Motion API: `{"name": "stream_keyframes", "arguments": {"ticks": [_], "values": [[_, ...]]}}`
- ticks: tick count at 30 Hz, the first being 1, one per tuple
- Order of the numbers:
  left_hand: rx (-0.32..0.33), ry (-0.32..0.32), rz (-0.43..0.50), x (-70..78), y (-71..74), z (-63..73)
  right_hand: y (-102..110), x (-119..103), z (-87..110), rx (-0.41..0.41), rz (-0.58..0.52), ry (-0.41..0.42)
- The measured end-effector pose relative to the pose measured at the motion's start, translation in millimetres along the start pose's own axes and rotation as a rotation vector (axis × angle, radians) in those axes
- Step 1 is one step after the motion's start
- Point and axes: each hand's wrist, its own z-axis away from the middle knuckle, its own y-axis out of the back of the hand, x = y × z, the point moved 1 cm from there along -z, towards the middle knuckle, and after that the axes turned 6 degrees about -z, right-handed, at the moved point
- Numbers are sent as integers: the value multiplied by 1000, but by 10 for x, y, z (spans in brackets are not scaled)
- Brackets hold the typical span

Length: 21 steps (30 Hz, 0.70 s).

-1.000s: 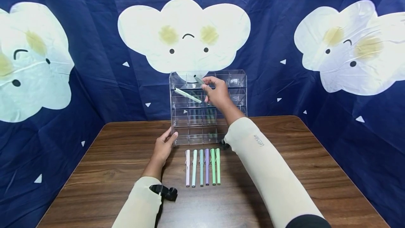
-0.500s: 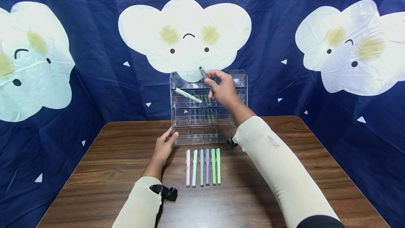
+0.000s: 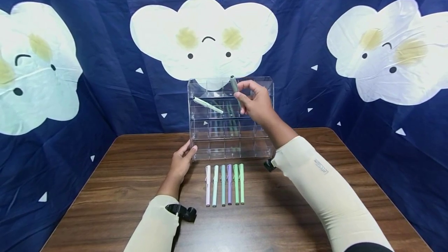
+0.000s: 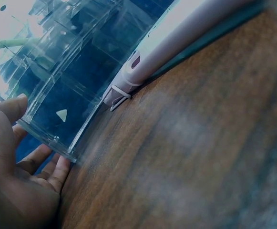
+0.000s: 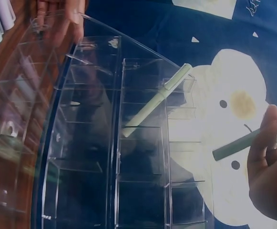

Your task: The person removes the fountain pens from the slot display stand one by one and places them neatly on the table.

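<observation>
A clear acrylic rack (image 3: 260, 143) of small compartments stands upright at the table's far middle. A pale green pen (image 3: 208, 105) pokes slantwise out of an upper-left compartment, and the right wrist view shows that pen (image 5: 156, 99) too. My right hand (image 3: 257, 104) pinches a grey-green pen (image 3: 233, 84) in front of the rack's top row; the same pen (image 5: 236, 145) shows in the right wrist view. My left hand (image 3: 182, 162) rests against the rack's lower left corner (image 4: 52, 140) with straight fingers. Several pastel pens (image 3: 224, 184) lie side by side on the table before the rack.
The brown wooden table (image 3: 105, 189) has a dark blue curtain with white cloud faces (image 3: 204, 38) hung close behind and to both sides. A pale lilac pen (image 4: 148, 59) lies beside the rack's base in the left wrist view.
My right hand has moved to the right along the rack's top row with the grey-green pen, which now stands more upright. The left hand and the rack have not moved.
</observation>
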Motion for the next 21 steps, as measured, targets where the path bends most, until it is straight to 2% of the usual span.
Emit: {"name": "stream_keyframes", "arguments": {"ticks": [14, 21], "values": [[1, 3, 14, -3, 22, -2, 161, 166, 397, -18, -27, 19], [-8, 11, 33, 9, 15, 10, 216, 309, 625, -40, -74, -92]]}}
